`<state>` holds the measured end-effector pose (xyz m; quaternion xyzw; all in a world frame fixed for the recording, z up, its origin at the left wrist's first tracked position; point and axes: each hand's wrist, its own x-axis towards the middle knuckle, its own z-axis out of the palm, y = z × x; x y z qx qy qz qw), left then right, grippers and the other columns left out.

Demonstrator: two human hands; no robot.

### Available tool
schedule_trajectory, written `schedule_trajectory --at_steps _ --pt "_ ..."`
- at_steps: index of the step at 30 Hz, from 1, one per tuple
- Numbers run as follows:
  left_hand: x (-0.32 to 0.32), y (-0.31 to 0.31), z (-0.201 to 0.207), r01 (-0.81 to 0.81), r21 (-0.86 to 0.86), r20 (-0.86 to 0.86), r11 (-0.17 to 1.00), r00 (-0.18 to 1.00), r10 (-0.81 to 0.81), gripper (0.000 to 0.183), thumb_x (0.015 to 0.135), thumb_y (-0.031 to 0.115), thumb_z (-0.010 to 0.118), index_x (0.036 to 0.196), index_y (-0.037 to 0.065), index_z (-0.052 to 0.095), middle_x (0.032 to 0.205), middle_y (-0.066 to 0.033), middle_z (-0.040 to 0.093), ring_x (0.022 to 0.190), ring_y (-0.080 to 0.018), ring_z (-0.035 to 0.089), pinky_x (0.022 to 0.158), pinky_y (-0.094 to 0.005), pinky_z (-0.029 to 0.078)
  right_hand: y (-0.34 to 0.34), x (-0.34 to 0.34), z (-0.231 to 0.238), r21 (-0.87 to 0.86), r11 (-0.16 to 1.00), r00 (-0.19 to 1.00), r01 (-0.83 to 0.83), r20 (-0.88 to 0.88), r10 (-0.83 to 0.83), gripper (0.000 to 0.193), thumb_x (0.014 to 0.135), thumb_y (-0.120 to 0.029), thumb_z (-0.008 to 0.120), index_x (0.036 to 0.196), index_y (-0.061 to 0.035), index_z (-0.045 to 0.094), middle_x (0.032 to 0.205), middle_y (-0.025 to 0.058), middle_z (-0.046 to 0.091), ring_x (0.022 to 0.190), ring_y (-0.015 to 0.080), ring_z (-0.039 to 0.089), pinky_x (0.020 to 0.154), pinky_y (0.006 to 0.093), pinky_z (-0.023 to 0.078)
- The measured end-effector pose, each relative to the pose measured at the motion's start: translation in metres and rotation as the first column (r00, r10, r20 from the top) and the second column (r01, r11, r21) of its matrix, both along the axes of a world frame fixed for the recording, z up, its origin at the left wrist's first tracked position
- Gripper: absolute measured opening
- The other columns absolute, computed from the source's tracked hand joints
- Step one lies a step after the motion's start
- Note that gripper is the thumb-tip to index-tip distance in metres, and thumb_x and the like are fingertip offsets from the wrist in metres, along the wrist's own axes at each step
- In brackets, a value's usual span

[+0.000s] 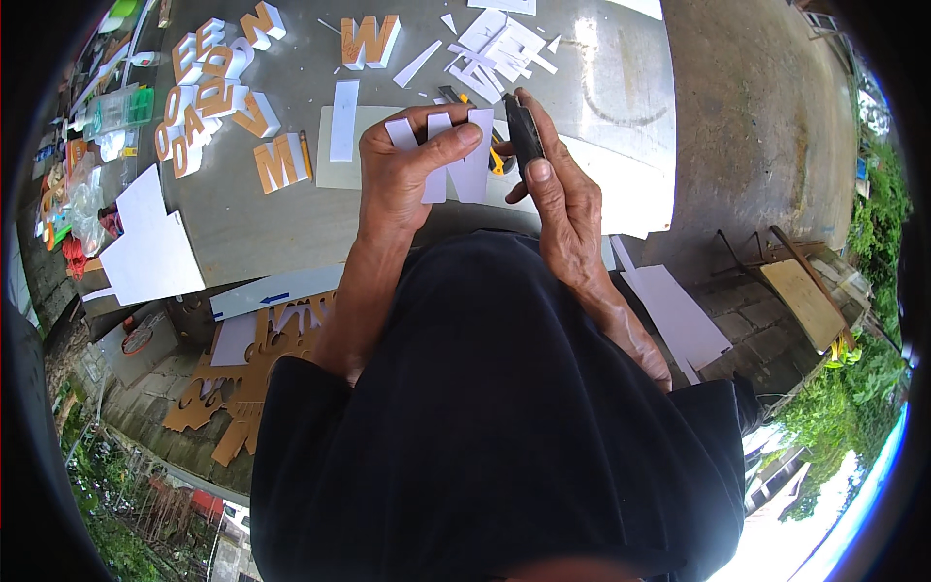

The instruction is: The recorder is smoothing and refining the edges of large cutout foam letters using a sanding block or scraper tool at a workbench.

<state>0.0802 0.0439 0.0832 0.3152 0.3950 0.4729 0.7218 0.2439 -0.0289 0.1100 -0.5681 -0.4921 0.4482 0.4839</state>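
Note:
My left hand (412, 165) grips a white cut-out block letter (472, 165) over the near part of the table, thumb across its face. Its slanted strokes hang below the fingers. Close by on the right, my right hand (562, 189) is closed around a dark, elongated hand tool (525, 131), held upright with the thumb along its side; its exact kind is hard to make out. Behind the hands lies a yellow and black utility knife (497, 161), partly hidden by them. A white strip (343, 121) rests left of my left hand.
Finished brown-faced block letters (208, 82) stand grouped at the far left, with a pencil (305, 155) beside one. White offcuts (499, 47) lie heaped at the back. A white sheet (150, 242) overhangs the left edge. Cut cardboard (238, 388) lies below the table.

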Motion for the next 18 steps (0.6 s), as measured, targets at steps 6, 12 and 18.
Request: schedule_trajectory --at_steps 6,12,18 --pt "0.014 -0.005 0.008 -0.016 0.011 0.061 1.000 0.998 0.015 0.024 0.081 0.000 0.078 0.104 -0.005 0.073 0.087 -0.0131 0.074 0.075 -0.0162 0.070 0.069 -0.0271 0.057 0.017 -0.006 0.013 -0.019 1.000 0.993 -0.022 0.112 0.024 0.049 0.106 -0.033 0.046 0.147 -0.0059 0.046 0.123 0.0186 0.063 0.086 0.0169 0.063 0.068 0.0290 0.053" --pt "0.009 -0.001 0.008 0.151 0.061 -0.115 0.987 0.983 -0.144 0.022 0.080 0.000 0.078 0.102 -0.004 0.074 0.085 -0.0110 0.074 0.074 -0.0146 0.070 0.068 -0.0260 0.056 0.009 0.000 0.002 -0.098 0.995 0.999 -0.018 -0.044 0.014 0.053 0.106 -0.041 0.045 0.149 -0.0104 0.046 0.095 0.0104 0.067 0.070 0.0118 0.056 0.062 0.0291 0.050" --pt "0.009 -0.001 0.005 0.132 0.066 -0.100 0.989 0.987 -0.125 0.023 0.079 0.001 0.079 0.101 -0.004 0.075 0.086 -0.0109 0.075 0.073 -0.0134 0.070 0.067 -0.0249 0.055 0.005 -0.002 0.002 -0.069 0.998 0.997 -0.010 -0.073 0.005 0.054 0.106 -0.042 0.044 0.149 -0.0087 0.045 0.091 0.0080 0.065 0.071 0.0115 0.055 0.065 0.0293 0.051"
